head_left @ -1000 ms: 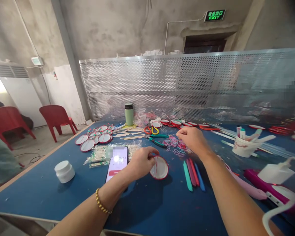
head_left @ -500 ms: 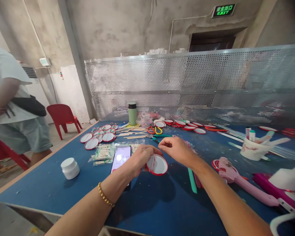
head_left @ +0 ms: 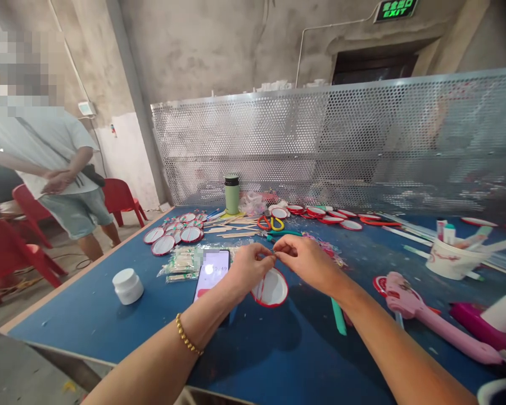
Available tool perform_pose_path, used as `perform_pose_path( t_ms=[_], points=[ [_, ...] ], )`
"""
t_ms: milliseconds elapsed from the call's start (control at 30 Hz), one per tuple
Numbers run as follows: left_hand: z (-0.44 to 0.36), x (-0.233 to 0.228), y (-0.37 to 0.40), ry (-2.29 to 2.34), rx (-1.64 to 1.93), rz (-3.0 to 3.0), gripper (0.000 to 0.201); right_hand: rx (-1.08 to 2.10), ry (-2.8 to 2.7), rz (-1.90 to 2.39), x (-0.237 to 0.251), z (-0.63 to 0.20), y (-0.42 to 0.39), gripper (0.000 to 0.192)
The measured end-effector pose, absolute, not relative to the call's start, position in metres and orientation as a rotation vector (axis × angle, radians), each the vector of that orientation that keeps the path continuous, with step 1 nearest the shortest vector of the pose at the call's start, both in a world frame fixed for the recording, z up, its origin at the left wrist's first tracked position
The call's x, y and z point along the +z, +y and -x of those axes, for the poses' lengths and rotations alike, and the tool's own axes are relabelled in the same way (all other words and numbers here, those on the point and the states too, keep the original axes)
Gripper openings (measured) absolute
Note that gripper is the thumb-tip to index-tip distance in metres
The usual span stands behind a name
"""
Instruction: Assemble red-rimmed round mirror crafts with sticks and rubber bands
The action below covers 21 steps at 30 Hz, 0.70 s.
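Observation:
A white disc with a red rim [head_left: 274, 288] hangs tilted just above the table, right under my fingertips. My left hand [head_left: 253, 265] is closed in a pinch at the disc's upper edge, and thin strands run down the disc's left side. Almost touching it, my right hand [head_left: 297, 254] also pinches, thumb against forefinger; whatever lies between those fingertips is too small to make out. Beneath my left forearm lies a phone [head_left: 214, 270] with a lit screen. A teal strip [head_left: 338, 318] shows beside my right wrist.
Similar red-rimmed discs [head_left: 164, 244] pile up at left and along the back. Scissors [head_left: 274, 224], wooden sticks [head_left: 231, 229] and a green bottle [head_left: 231, 196] stand or lie behind. White jar [head_left: 127, 286] left; pink glue gun [head_left: 438, 323] and cup [head_left: 451, 260] right. A person [head_left: 63, 174] stands beyond.
My left fingers have risen and drawn up to my right fingertips, and the disc now hangs lower beneath them. The view has shifted slightly left; the standing person has turned and moved right.

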<state>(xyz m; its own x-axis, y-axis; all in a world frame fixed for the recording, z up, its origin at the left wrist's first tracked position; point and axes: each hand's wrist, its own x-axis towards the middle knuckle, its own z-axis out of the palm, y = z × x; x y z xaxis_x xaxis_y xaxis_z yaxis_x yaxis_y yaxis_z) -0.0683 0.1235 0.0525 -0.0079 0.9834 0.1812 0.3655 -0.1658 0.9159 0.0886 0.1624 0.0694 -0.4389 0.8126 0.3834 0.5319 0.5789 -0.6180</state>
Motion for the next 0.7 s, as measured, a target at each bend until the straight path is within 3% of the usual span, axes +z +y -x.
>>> perform_pose_path(
  t_ms=[400, 700],
  points=[
    [0.0704, 0.0497, 0.1270, 1.328, 1.267, -1.605, 0.015, 0.771, -2.112, 0.931, 0.0706, -0.0913, 0.1565, 0.014],
    [0.0707, 0.0537, 0.1247, 1.329, 1.268, -1.605, 0.019, 0.728, -2.055, 1.032, 0.0734, -0.0952, 0.1578, 0.013]
  ],
)
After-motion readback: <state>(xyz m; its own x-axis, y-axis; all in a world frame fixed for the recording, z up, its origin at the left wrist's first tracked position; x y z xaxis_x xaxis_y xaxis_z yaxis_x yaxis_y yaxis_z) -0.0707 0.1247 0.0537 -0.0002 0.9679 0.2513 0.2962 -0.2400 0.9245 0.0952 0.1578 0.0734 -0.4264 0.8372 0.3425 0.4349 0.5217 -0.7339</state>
